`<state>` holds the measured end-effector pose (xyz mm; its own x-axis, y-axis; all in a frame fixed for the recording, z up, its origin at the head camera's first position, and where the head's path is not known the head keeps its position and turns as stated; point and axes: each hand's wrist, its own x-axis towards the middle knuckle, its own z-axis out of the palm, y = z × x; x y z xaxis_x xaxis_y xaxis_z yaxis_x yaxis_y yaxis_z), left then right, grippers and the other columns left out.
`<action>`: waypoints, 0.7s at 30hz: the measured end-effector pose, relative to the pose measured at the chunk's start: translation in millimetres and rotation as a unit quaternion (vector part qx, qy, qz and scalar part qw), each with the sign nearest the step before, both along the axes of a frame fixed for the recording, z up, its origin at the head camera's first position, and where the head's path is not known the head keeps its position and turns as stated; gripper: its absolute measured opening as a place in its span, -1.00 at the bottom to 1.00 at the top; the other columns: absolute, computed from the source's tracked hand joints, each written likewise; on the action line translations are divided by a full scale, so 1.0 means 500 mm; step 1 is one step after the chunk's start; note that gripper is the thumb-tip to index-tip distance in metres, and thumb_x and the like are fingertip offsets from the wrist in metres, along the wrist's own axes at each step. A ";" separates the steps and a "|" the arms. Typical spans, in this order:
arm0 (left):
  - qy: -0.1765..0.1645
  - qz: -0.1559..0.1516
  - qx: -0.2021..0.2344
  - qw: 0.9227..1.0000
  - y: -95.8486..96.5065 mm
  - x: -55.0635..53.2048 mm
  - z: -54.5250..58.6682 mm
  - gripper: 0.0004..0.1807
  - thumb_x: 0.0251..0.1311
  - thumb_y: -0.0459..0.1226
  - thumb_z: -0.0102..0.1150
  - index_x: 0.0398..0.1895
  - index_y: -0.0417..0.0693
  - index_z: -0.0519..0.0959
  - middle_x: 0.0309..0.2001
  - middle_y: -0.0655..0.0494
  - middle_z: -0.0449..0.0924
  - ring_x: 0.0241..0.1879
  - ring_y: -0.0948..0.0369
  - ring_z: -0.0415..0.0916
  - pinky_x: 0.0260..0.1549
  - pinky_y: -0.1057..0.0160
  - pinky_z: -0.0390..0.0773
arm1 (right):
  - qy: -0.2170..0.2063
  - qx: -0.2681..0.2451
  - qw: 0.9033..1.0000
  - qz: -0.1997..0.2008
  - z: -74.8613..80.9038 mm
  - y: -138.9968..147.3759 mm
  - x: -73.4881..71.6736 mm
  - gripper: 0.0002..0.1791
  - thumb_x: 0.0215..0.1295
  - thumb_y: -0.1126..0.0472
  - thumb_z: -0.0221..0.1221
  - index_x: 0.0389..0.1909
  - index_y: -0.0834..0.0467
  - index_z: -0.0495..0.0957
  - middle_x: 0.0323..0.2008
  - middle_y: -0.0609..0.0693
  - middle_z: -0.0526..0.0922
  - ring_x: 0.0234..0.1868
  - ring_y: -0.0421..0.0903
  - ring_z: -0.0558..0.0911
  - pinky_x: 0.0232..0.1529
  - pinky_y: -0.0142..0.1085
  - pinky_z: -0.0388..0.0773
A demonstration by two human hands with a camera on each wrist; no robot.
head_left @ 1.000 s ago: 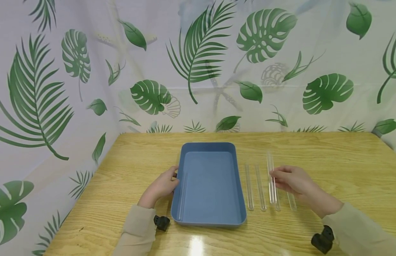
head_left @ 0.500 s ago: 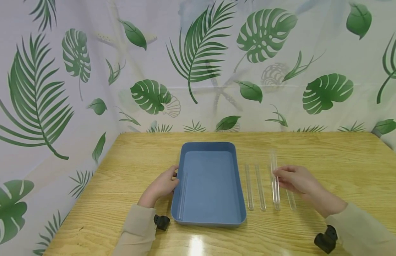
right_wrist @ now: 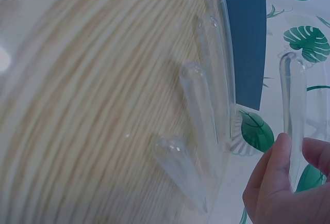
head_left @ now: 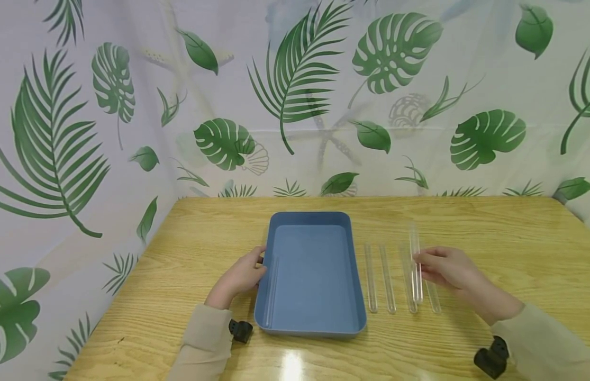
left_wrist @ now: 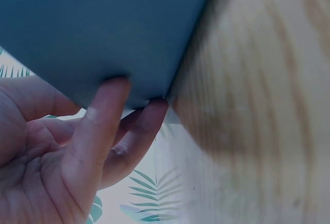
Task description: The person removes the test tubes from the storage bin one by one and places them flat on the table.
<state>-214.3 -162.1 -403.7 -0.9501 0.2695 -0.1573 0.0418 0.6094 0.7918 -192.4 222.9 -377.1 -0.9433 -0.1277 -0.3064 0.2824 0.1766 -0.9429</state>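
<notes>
Between thumb and fingertips, my right hand [head_left: 447, 267] pinches a clear test tube [right_wrist: 293, 90], raised above the table. Below it lie several more clear tubes, such as the one [head_left: 387, 280] right of the tray and the rightmost one [head_left: 434, 297], partly covered by the hand. A blue rectangular tray [head_left: 314, 275] stands in the middle, with one clear tube [head_left: 273, 291] lying along its left inner side. My left hand [head_left: 242, 272] rests at the tray's left side; in the left wrist view its fingertips touch the outer wall [left_wrist: 103, 33].
The wooden table [head_left: 204, 227] reaches back to a leaf-patterned cloth [head_left: 295, 106], which also hangs along the left side. A bright light reflection shows near the table's front edge. Each wrist wears a small black camera.
My right hand has shifted a little to the right with the pinched test tube, from over one lying tube towards the rightmost one. The left hand and tray have stayed still.
</notes>
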 end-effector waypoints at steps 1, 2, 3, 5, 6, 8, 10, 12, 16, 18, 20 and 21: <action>0.000 0.000 -0.001 1.000 0.000 0.000 0.000 -0.47 0.22 -0.43 -0.23 0.30 -0.25 0.06 0.04 -0.30 0.31 -0.29 0.07 0.46 -0.51 0.21 0.49 | 0.001 0.000 1.000 0.000 0.000 0.001 0.000 -0.33 0.24 0.19 0.05 0.16 0.56 0.03 -0.34 -0.06 0.48 -0.40 -0.28 0.53 -0.32 -0.42 0.51; 0.000 0.001 -0.003 1.000 0.000 0.000 0.000 -0.47 0.22 -0.43 -0.23 0.30 -0.24 0.06 0.04 -0.30 0.31 -0.29 0.08 0.45 -0.51 0.21 0.49 | 0.002 0.001 1.000 0.000 -0.001 0.003 0.000 -0.33 0.24 0.19 0.05 0.16 0.56 0.02 -0.34 -0.07 0.48 -0.39 -0.28 0.53 -0.32 -0.42 0.51; 0.000 0.001 -0.004 1.000 0.000 0.000 -0.001 -0.47 0.22 -0.43 -0.23 0.30 -0.24 0.06 0.04 -0.30 0.31 -0.29 0.08 0.45 -0.51 0.21 0.49 | 0.003 0.001 1.000 0.001 -0.001 0.004 0.000 -0.32 0.24 0.18 0.05 0.16 0.57 0.01 -0.34 -0.07 0.47 -0.39 -0.28 0.53 -0.32 -0.42 0.51; 0.001 0.001 -0.004 1.000 0.000 -0.001 -0.001 -0.47 0.22 -0.43 -0.23 0.30 -0.24 0.06 0.04 -0.30 0.31 -0.29 0.08 0.45 -0.51 0.21 0.49 | 0.004 -0.001 1.000 0.002 -0.002 0.008 -0.001 -0.32 0.24 0.19 0.05 0.16 0.57 0.00 -0.33 -0.08 0.47 -0.39 -0.28 0.53 -0.32 -0.42 0.51; 0.000 0.001 -0.004 1.000 0.000 -0.001 -0.001 -0.47 0.22 -0.43 -0.23 0.30 -0.24 0.06 0.04 -0.30 0.31 -0.29 0.08 0.45 -0.51 0.21 0.50 | 0.006 -0.001 1.000 0.003 -0.002 0.009 -0.001 -0.31 0.25 0.19 0.05 0.16 0.58 -0.01 -0.34 -0.08 0.48 -0.38 -0.29 0.53 -0.31 -0.42 0.51; 0.001 0.001 -0.005 1.000 0.000 -0.001 -0.002 -0.47 0.22 -0.43 -0.23 0.30 -0.24 0.06 0.03 -0.30 0.31 -0.29 0.08 0.46 -0.51 0.21 0.50 | 0.008 -0.002 1.000 0.003 -0.003 0.013 -0.001 -0.31 0.25 0.19 0.05 0.16 0.58 -0.01 -0.34 -0.09 0.48 -0.38 -0.29 0.53 -0.31 -0.42 0.51; 0.001 0.001 -0.005 1.000 0.000 -0.002 -0.003 -0.47 0.22 -0.43 -0.23 0.29 -0.24 0.06 0.03 -0.30 0.32 -0.28 0.07 0.46 -0.50 0.21 0.50 | 0.010 -0.001 1.000 0.003 -0.004 0.016 0.000 -0.32 0.25 0.19 0.04 0.16 0.58 0.00 -0.35 -0.10 0.49 -0.38 -0.29 0.53 -0.31 -0.41 0.51; 0.001 0.000 -0.006 1.000 0.000 -0.002 -0.003 -0.47 0.22 -0.42 -0.23 0.30 -0.25 0.06 0.03 -0.29 0.32 -0.27 0.07 0.46 -0.50 0.21 0.50 | 0.011 0.001 1.000 0.002 -0.004 0.019 -0.001 -0.33 0.25 0.19 0.04 0.16 0.58 0.01 -0.36 -0.10 0.49 -0.39 -0.28 0.53 -0.31 -0.41 0.51; 0.001 0.001 -0.005 1.000 0.000 -0.004 -0.004 -0.47 0.23 -0.42 -0.23 0.30 -0.24 0.06 0.03 -0.29 0.32 -0.26 0.07 0.46 -0.48 0.20 0.51 | 0.011 0.006 1.000 0.000 -0.006 0.025 -0.001 -0.35 0.25 0.19 0.03 0.14 0.58 0.03 -0.37 -0.10 0.48 -0.40 -0.28 0.52 -0.32 -0.41 0.51; 0.001 0.000 -0.004 1.000 0.000 -0.004 -0.004 -0.47 0.23 -0.42 -0.23 0.30 -0.25 0.06 0.03 -0.29 0.32 -0.26 0.07 0.46 -0.48 0.19 0.51 | 0.012 0.005 1.000 -0.001 -0.007 0.027 -0.001 -0.35 0.25 0.19 0.03 0.14 0.58 0.03 -0.37 -0.10 0.48 -0.40 -0.28 0.52 -0.32 -0.42 0.51; 0.001 0.001 -0.005 1.000 0.000 -0.004 -0.004 -0.47 0.23 -0.41 -0.22 0.29 -0.25 0.07 0.03 -0.29 0.32 -0.25 0.07 0.46 -0.47 0.19 0.51 | 0.012 0.003 1.000 -0.001 -0.008 0.030 -0.001 -0.35 0.25 0.19 0.03 0.15 0.58 0.03 -0.37 -0.10 0.48 -0.40 -0.28 0.52 -0.32 -0.42 0.51; 0.001 0.002 -0.006 1.000 0.000 -0.004 -0.004 -0.47 0.23 -0.41 -0.22 0.29 -0.24 0.07 0.03 -0.29 0.32 -0.25 0.06 0.46 -0.47 0.19 0.51 | 0.012 0.002 1.000 -0.001 -0.008 0.031 -0.001 -0.34 0.25 0.19 0.03 0.15 0.58 0.02 -0.36 -0.09 0.48 -0.40 -0.28 0.52 -0.32 -0.41 0.51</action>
